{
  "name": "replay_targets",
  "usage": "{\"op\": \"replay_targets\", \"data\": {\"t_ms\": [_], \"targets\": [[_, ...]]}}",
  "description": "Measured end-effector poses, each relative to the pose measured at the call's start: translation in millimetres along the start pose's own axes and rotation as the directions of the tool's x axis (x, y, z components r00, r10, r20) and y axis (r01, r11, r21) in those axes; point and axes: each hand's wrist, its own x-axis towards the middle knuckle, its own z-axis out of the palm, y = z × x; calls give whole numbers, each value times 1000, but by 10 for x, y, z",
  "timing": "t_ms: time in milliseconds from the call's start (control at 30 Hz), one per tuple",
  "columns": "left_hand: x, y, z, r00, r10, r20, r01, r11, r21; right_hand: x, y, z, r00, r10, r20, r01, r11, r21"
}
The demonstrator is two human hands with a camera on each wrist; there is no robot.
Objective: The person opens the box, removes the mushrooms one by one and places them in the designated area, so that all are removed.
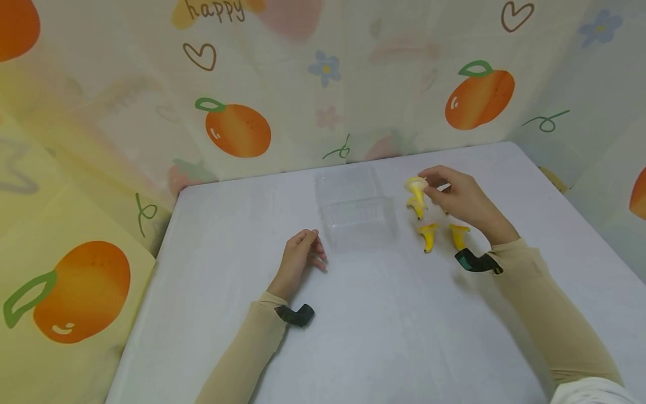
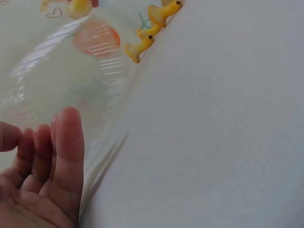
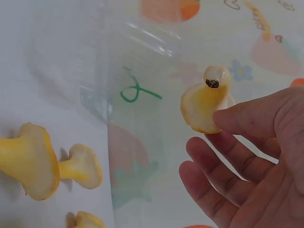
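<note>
My right hand (image 1: 456, 196) pinches a yellow mushroom (image 1: 416, 184) between thumb and fingers, above the table to the right of an open clear plastic box (image 1: 359, 223). In the right wrist view the held mushroom (image 3: 202, 107) shows a pale cap and a dark stem end. Below that hand lie several more yellow mushrooms (image 1: 428, 237), one partly hidden behind it. My left hand (image 1: 301, 255) is beside the box's near left corner, fingers loosely bent and holding nothing. The left wrist view shows this hand (image 2: 50, 175) close to the box wall, with mushrooms (image 2: 140, 48) beyond.
A white cloth covers the table (image 1: 383, 331). The box's hinged lid (image 1: 348, 184) lies back toward the far edge. Behind the table hangs a curtain (image 1: 298, 112) printed with oranges, hearts and flowers. Dark wrist cameras (image 1: 296, 315) are strapped to both sleeves.
</note>
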Motion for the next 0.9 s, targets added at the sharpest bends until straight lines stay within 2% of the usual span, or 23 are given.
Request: {"op": "replay_targets", "data": {"t_ms": [367, 767, 900], "targets": [[-7, 8, 0, 1000, -8, 15, 8, 1000, 3, -24, 7, -79, 1000, -11, -19, 11, 1000, -29], [0, 0, 4, 1000, -15, 27, 15, 1000, 16, -110, 127, -313, 999, 32, -18, -34, 994, -101], [-3, 0, 4, 1000, -13, 29, 12, 1000, 20, -141, 170, -380, 999, 16, -30, -19, 994, -110]]}}
